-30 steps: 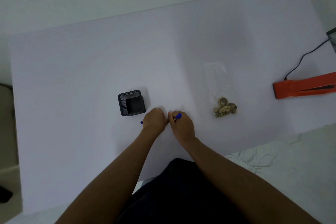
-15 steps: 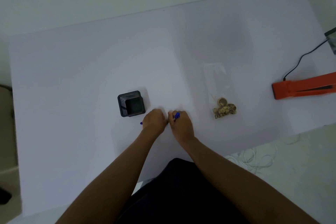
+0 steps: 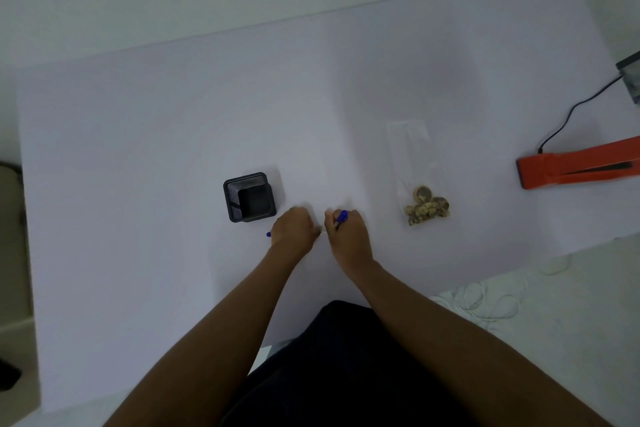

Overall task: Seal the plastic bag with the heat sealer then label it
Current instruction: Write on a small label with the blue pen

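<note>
A clear plastic bag (image 3: 414,163) lies flat on the white table (image 3: 173,114), with brownish round pieces bunched at its near end. The orange heat sealer (image 3: 575,168) sits at the right edge, its black cord running back. My hands meet at the table's near middle. My right hand (image 3: 348,236) grips a blue pen (image 3: 342,217) whose blue end sticks up past the fingers. My left hand (image 3: 293,229) is curled round a small blue piece (image 3: 268,234), seemingly the pen's cap, with only its tip showing. A pale bit shows between the two hands.
A black mesh pen holder (image 3: 250,197) stands just left of and behind my left hand. A dark device (image 3: 632,80) sits at the far right edge, where the cord leads. White cable (image 3: 485,302) lies on the floor to the right.
Both hands stay in nearly the same place. A narrow gap with a pale bit now shows between them.
</note>
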Available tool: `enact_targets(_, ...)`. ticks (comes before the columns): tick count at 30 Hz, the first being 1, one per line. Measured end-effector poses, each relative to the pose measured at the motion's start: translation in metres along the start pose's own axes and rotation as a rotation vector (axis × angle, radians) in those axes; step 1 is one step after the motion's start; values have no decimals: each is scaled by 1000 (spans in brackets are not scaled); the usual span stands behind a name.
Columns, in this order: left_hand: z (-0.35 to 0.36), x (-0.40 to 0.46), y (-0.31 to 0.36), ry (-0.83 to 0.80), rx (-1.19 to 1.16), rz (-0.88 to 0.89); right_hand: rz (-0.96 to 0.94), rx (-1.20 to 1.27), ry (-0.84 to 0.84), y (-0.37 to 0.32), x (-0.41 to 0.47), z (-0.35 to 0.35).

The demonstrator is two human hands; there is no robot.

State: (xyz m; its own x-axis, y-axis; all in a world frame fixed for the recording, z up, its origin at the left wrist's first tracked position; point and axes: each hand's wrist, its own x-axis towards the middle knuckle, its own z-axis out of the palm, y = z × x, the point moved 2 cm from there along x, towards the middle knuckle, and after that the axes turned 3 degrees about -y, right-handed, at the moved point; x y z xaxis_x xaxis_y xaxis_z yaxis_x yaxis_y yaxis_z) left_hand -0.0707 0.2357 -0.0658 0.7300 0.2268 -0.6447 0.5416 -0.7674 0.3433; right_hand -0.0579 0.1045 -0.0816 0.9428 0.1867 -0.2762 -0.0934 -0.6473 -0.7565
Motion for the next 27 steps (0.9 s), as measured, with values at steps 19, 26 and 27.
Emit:
enact_targets(19, -2, -65, -53, 406, -113, 103, -32, 88, -86, -7, -11, -8)
enact_targets(26, 2, -55, -80, 397, -161, 58, -95, 132, -156, -30, -12, -6)
enact_targets(27, 2, -55, -82, 395, -202, 66, -107, 148, -170, -34, -12, -7)
